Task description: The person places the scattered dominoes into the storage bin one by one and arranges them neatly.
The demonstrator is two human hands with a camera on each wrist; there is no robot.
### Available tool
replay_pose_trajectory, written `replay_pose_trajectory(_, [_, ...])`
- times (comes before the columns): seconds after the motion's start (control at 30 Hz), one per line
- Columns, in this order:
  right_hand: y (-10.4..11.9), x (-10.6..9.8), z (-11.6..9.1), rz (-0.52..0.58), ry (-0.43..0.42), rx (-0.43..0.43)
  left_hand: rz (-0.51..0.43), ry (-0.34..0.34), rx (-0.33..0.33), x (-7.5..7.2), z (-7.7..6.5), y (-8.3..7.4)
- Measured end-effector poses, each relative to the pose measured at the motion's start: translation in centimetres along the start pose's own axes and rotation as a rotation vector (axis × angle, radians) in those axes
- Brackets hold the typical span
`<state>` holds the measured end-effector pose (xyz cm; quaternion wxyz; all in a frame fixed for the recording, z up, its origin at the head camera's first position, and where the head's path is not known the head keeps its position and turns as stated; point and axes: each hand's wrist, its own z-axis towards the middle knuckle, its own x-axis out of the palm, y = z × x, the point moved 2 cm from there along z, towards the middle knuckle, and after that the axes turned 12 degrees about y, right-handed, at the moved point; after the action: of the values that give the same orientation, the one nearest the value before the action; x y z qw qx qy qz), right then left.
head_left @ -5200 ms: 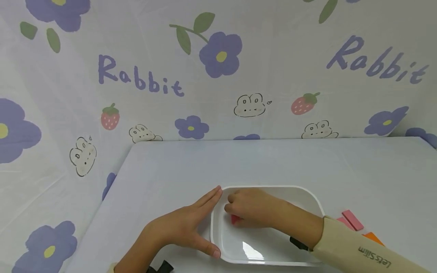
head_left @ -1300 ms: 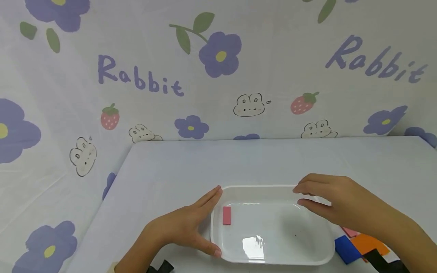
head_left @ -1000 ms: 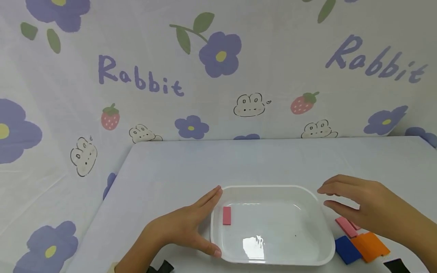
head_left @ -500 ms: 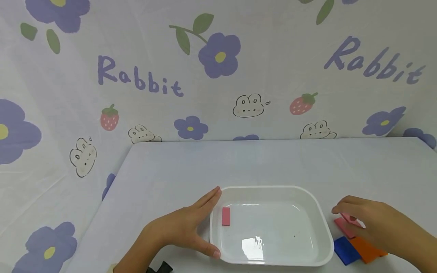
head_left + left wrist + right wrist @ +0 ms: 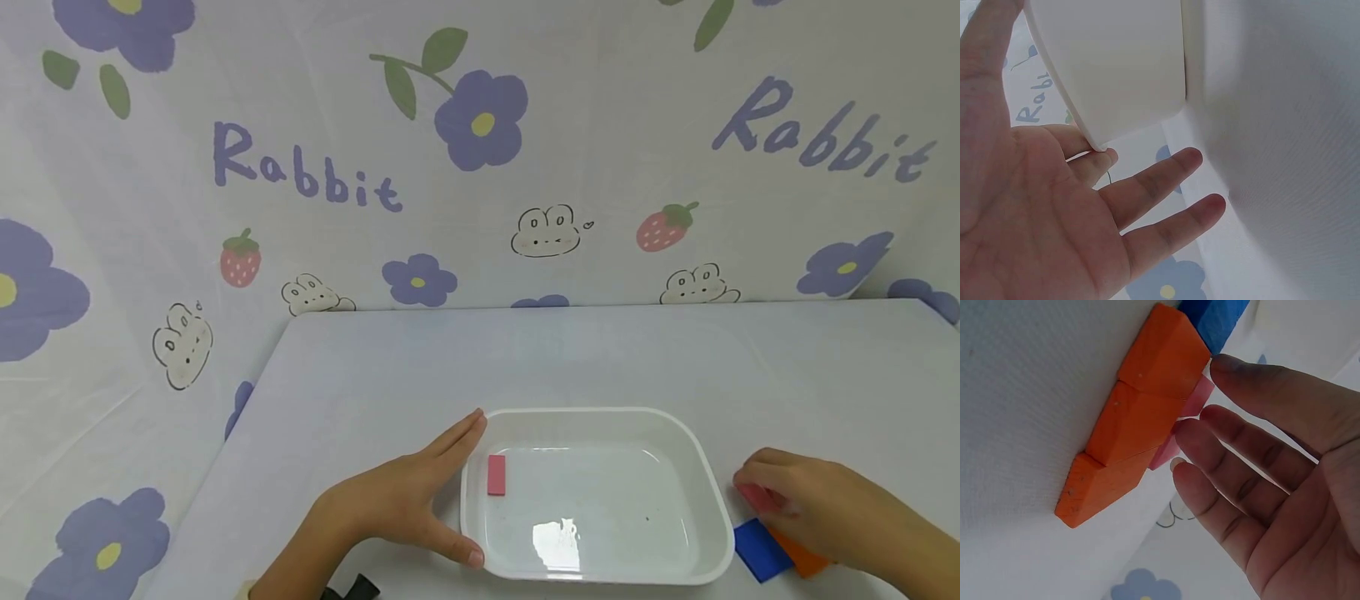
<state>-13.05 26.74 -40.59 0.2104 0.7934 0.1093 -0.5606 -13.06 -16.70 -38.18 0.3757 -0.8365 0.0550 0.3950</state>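
The grip of the right hand (image 5: 817, 504) is held with thumb and fingers apart around two pink blocks (image 5: 1197, 398), the fingertips at or just beside one; whether contact is made cannot be told. Next to these, orange blocks (image 5: 1132, 428) are set touching in a row, a blue block (image 5: 763, 550) being placed at one end, apparently so that all are kept within reach. The left end of a white tray (image 5: 615, 429) is braced by the spread left hand (image 5: 397, 496), presumably against sliding. In it, one small pink rectangle (image 5: 497, 475) is laid near that end. Everything is carried by a white-covered worktop (image 5: 390, 358).
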Motion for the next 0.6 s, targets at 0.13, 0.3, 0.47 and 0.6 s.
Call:
replay_pose_trajectory(0.13, [-0.09, 0.11, 0.23, 0.002, 0.019, 0.034, -0.004, -0.003, 0.003, 0.05, -0.03, 0.02])
replay_pose_trajectory(0.3, [-0.04, 0.17, 0.36, 0.003, 0.010, 0.026, -0.006, -0.001, -0.003, -0.01, -0.03, 0.04])
replay_pose_trajectory(0.47, [-0.25, 0.50, 0.57, 0.028, -0.011, -0.003, -0.012, 0.001, -0.002, -0.05, -0.07, 0.01])
replay_pose_trajectory(0.6, [-0.40, 0.73, 0.62, 0.031, -0.028, -0.025, -0.006, -0.001, 0.010, -0.05, -0.10, 0.01])
